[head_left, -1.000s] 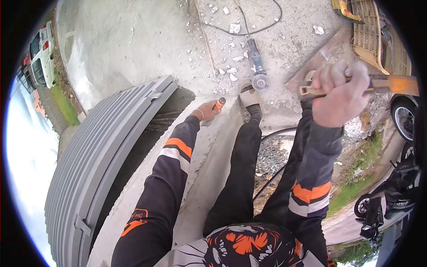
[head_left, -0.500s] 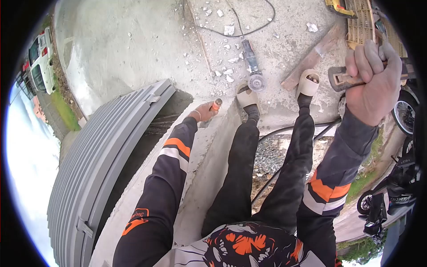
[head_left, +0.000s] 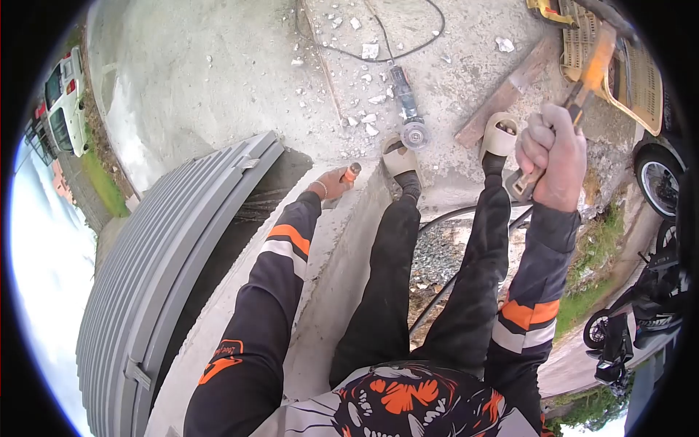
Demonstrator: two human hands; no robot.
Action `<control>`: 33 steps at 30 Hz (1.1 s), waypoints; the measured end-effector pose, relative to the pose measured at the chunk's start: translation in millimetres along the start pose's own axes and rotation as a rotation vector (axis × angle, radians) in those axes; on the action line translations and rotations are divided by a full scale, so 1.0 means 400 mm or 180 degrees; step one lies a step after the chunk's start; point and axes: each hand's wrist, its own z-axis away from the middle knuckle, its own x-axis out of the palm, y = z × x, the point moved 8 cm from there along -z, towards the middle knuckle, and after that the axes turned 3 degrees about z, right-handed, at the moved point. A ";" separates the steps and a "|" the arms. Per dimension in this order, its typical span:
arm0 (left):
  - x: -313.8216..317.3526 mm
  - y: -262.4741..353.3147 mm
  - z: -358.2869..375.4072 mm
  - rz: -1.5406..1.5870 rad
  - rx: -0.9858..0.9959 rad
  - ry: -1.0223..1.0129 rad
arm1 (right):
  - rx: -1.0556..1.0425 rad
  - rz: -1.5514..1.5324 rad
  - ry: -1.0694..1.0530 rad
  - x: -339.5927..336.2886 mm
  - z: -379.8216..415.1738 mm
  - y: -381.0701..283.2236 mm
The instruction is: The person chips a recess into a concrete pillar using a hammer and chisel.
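Observation:
My left hand [head_left: 333, 183] is closed around an orange-gripped chisel [head_left: 352, 173], held on the concrete ledge [head_left: 329, 240]; its struck end points up and its blade is hidden. Out to the right, my right hand [head_left: 557, 156] is wrapped round the handle of a hammer [head_left: 597, 60]. The hammer is raised, its orange shaft pointing up and away from me and its dark head near the top right edge. The two tools are well apart.
An angle grinder [head_left: 408, 102] with its cord lies on the concrete floor among broken chunks. Beside my right foot is a wooden plank [head_left: 506, 95]. A yellow plastic crate-like piece [head_left: 641, 87] stands at right, motorcycles [head_left: 644, 298] beyond. Grey corrugated metal [head_left: 167, 269] borders the left.
My right hand has moved left and a little toward me with the hammer, and the hammer's orange shaft now shows. My left hand and the chisel have stayed in place.

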 end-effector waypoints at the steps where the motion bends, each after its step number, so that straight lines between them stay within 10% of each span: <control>1: -0.010 0.000 0.010 0.0022 0.0010 0.0096 | -0.0455 -0.0258 -0.0023 0.010 -0.019 -0.061; 4: -0.069 -0.027 0.034 0.0211 0.0027 0.0377 | -0.0751 -0.0439 0.0310 0.025 0.036 -0.078; 9: -0.109 -0.016 0.068 0.1428 0.0161 -0.0019 | 0.0544 0.0402 0.0552 -0.029 0.139 0.199; 16: -0.064 0.032 0.089 0.0509 -0.0284 -0.0390 | 0.1692 0.0589 0.0097 -0.053 0.247 0.354; 26: -0.026 0.005 0.064 0.0906 0.0069 -0.0912 | -0.1291 -0.0894 0.0022 0.034 0.038 -0.245; 28: -0.028 0.022 0.062 0.1147 0.0011 -0.0942 | -0.1069 -0.0546 0.0374 0.101 0.078 -0.068; 30: -0.029 0.009 0.061 0.1221 -0.0087 -0.0874 | 0.0231 0.0239 0.0779 0.094 0.177 0.443; 31: -0.026 0.009 0.059 0.1260 -0.0127 -0.0854 | -0.0974 0.3025 0.0303 0.088 0.257 0.621; 33: -0.013 -0.010 0.056 0.1260 -0.0102 -0.0898 | 0.2786 0.1076 -0.0667 0.095 0.381 0.782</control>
